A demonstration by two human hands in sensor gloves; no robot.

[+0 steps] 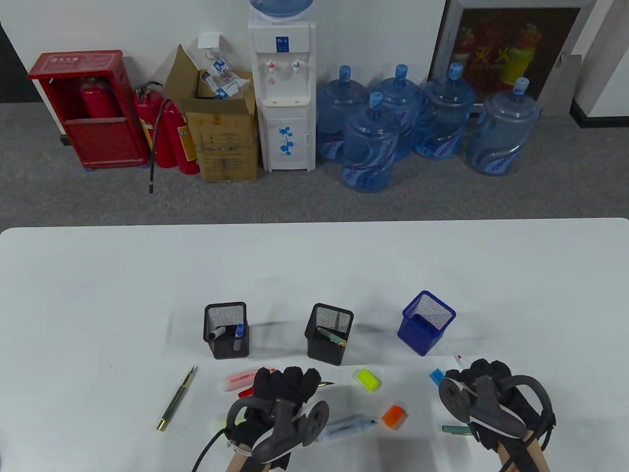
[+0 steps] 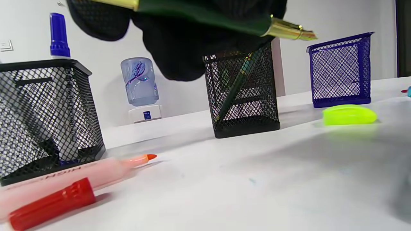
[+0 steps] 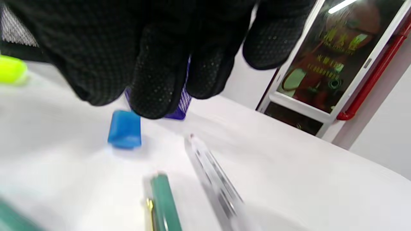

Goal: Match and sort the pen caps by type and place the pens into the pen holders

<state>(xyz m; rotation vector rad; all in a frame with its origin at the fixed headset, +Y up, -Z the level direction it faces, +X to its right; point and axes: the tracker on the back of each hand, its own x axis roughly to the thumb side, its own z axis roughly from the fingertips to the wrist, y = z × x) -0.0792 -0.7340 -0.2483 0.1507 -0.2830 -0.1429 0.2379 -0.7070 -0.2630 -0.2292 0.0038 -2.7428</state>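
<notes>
My left hand [image 1: 287, 381] grips a dark green fountain pen [image 2: 205, 14] just above the table, its gold nib [image 1: 327, 384] pointing right. It is in front of the middle black mesh holder [image 1: 324, 354], which has a green pen inside. My right hand [image 1: 484, 373] hovers with its fingers [image 3: 154, 80] hanging and nothing in them. It is over a blue cap [image 3: 124, 130], a green cap [image 3: 163, 202] and a clear pen [image 3: 212, 173]. The left black holder [image 1: 226, 346] has two markers in it. The blue holder [image 1: 417, 339] stands to the right.
Loose on the table lie a second green fountain pen [image 1: 177, 400], a pink highlighter [image 1: 238, 381], a red cap [image 2: 51, 205], a yellow cap [image 1: 368, 380], an orange cap [image 1: 394, 416] and a pale blue highlighter [image 1: 349, 427]. Water bottles and boxes stand on the floor beyond.
</notes>
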